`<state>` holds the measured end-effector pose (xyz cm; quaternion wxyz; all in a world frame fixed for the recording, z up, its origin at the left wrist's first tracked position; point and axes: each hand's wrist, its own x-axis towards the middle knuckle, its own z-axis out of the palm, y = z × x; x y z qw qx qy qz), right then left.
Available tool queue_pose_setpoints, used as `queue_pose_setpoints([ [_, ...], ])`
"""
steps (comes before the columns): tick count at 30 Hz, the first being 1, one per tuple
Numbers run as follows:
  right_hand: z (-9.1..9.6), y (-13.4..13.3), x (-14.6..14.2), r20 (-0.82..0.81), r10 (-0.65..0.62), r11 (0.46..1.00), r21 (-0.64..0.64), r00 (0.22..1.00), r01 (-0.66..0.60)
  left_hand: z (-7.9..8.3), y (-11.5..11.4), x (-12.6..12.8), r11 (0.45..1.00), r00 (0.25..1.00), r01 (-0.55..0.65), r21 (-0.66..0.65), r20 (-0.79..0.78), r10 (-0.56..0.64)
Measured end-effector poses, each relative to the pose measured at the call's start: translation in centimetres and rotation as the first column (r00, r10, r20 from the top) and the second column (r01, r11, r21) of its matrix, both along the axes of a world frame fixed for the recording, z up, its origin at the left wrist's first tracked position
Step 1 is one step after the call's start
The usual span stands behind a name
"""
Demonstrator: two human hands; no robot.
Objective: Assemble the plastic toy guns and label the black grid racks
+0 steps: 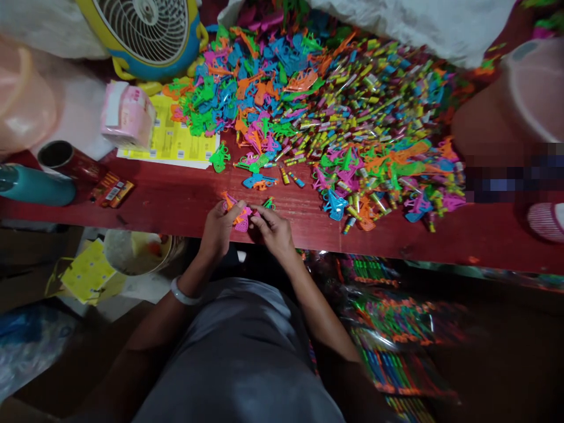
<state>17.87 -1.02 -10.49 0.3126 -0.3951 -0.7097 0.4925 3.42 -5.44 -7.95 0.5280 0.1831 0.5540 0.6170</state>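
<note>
At the red counter's [171, 202] near edge, the left hand [217, 229] pinches an orange piece [227, 200], with a pink piece [242, 224] against it. At their three o'clock, the right hand [276, 234] has its fingertips close together; what they pinch, I cannot tell. A green piece [269, 204] lies at two o'clock, the mixed heap [319, 111] at one, the fan [150, 35] at eleven.

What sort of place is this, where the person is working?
Probably a small workshop: a big heap of small plastic pieces lies on the red table, the left hand holds orange and pink ones, and packed colourful goods lie below.
</note>
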Motion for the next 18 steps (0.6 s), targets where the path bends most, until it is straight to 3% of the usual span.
queue_pose_setpoints([
  [6, -0.3, 0.0, 0.0, 0.031, -0.054, 0.988, 0.143, 0.998, 0.049, 0.2, 0.2, 0.5, 1.000, 0.996, -0.001, 0.015, -0.092, 0.003],
  [11, -1.0, -1.9, -1.0, 0.043, -0.112, 0.947, 0.308, 0.993, 0.094, 0.2, 0.1, 1.2, 0.991, 0.959, -0.125, -0.041, -0.263, 0.110],
  [15, -2.1, -3.2, -1.6, 0.054, -0.137, 0.952, 0.284, 0.989, 0.116, -0.8, 0.0, 1.9, 0.989, 0.959, -0.125, -0.075, -0.264, 0.101],
  [18, -2.0, -2.0, 0.5, 0.062, -0.150, 0.957, 0.260, 0.987, 0.129, -1.2, 0.6, 2.5, 0.999, 0.971, -0.019, -0.049, -0.240, 0.006],
])
